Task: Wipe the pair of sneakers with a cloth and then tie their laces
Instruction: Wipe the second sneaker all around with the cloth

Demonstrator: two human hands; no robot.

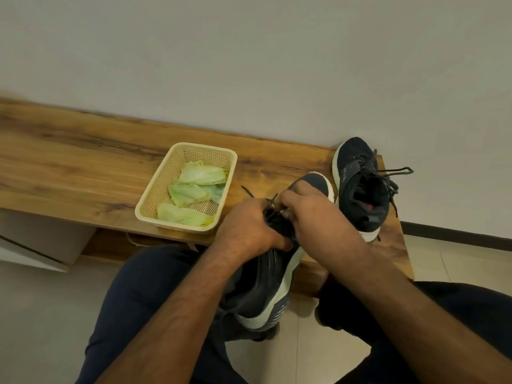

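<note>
A dark navy sneaker with a white sole [266,295] leans from my lap onto the front edge of the wooden bench [83,162], toe pointing away. My left hand [249,228] and my right hand [307,214] meet over its tongue, fingers curled, each pinching the dark laces [270,205]; one lace end sticks out to the upper left. The second navy sneaker [360,187] stands on the bench's right end, its laces [393,173] loose and hanging over the side. Several pale green cloths [199,187] lie in a basket.
A cream plastic basket [155,189] sits on the bench left of my hands. A plain wall runs close behind the bench. My legs in dark trousers [144,300] frame the tiled floor [41,314] below. A pale cabinet [41,242] stands under the bench at left.
</note>
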